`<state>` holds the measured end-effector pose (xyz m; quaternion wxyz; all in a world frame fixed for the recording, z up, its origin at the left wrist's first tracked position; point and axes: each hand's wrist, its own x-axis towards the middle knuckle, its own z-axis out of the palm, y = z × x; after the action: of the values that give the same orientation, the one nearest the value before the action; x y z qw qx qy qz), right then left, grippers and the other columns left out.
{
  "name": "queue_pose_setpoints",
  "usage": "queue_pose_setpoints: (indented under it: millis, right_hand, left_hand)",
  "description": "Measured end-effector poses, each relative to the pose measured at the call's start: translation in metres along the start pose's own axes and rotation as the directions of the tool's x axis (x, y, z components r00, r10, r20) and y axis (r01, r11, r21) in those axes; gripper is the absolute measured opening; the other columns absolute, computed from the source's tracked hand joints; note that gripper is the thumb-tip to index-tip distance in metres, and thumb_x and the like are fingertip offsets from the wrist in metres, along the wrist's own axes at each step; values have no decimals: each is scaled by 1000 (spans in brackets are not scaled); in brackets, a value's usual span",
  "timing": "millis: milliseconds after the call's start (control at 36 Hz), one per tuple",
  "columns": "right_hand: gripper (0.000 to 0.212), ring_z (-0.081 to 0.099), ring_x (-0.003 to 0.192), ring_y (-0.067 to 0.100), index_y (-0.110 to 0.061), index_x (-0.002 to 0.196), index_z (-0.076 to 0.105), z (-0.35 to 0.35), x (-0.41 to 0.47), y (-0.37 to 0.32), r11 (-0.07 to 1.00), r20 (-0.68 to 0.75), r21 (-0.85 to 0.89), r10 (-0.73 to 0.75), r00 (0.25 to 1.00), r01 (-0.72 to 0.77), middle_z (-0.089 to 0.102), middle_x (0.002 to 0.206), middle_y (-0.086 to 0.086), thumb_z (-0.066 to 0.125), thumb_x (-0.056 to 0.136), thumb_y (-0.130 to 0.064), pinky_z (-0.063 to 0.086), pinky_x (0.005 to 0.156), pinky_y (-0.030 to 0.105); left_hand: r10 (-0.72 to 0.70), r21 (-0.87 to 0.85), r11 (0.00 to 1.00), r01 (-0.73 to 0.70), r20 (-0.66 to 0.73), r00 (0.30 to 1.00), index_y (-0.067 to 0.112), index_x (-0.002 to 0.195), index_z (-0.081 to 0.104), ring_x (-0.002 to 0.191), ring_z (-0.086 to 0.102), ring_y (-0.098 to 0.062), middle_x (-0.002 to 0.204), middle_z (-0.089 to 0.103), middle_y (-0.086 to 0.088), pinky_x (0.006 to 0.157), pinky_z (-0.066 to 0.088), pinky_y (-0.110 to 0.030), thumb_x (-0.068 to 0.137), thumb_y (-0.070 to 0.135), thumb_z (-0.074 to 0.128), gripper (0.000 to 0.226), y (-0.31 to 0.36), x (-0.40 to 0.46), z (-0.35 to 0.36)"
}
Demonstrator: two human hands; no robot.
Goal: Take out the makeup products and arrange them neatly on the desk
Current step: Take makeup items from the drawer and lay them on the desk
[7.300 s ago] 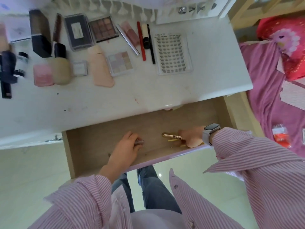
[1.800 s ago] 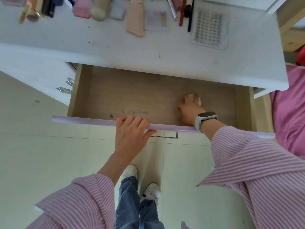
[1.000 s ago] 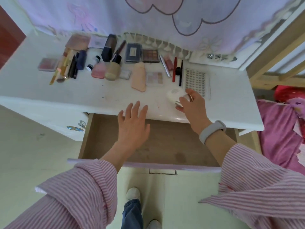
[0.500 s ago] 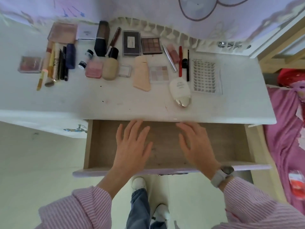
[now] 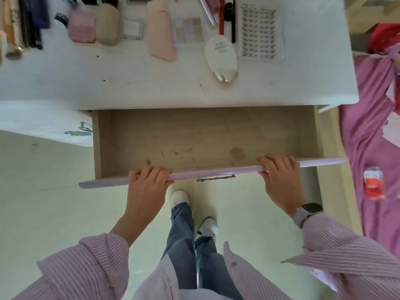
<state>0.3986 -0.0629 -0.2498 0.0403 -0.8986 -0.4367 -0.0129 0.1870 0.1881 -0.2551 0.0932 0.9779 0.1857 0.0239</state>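
The white desk fills the upper part of the frame, and the makeup products are lined up along its top edge. Below it, mid-frame, the wooden drawer stands pulled out with nothing inside. Half a second ago both hands hovered flat over the drawer; now the left hand and the right hand each curl over its lilac front panel, fingers inside. The white bottle, set down a moment before, lies upper right beside the lash tray.

Both hands, left and right, apparently gripping, fingers curled.
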Motion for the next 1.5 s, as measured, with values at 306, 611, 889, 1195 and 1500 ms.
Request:
queue_pose_setpoints:
  millis: [306,611,889,1195,1500]
  right_hand:
    - [20,55,75,27,-14,90,61,-15,9,33,999,-12,-21,-39,999,39,63,86,5,44,86,-24,32,75,35]
    - [18,57,74,31,-9,83,60,-21,35,40,993,-108,-117,-14,994,1,62,83,10,74,76,-19,39,73,40]
    - [23,60,78,31,-7,85,63,-20,41,44,992,-90,-111,-74,993,64,64,84,9,78,71,-16,36,80,40]
    - [21,58,74,30,-6,82,62,-22,61,34,998,-37,-56,7,999,-9,63,82,11,76,71,-16,47,71,39]
    - [62,54,105,35,-10,111,47,-22,103,42,979,-157,-83,173,972,-187,56,115,14,80,63,-30,30,100,55]
  left_hand:
    - [15,28,999,-14,-37,999,7,84,66,67,59,-29,77,67,-10,66,45,-40,90,30,51,28,-2,13,-6]
    - [5,31,1000,0,-151,988,7,83,68,77,58,-31,86,68,-13,74,45,-42,80,29,57,25,-7,40,-10]
    - [22,84,996,-5,-204,979,9,89,68,92,52,-28,94,68,-12,85,39,-45,87,37,47,36,-16,39,-4]
    - [-5,14,1000,8,-194,981,4,83,68,79,57,-33,83,66,-15,73,43,-42,78,23,69,19,-25,69,-22]
    - [-107,46,992,119,-217,970,6,130,41,132,35,-33,140,44,-15,107,22,-50,68,28,80,77,-32,114,-20]
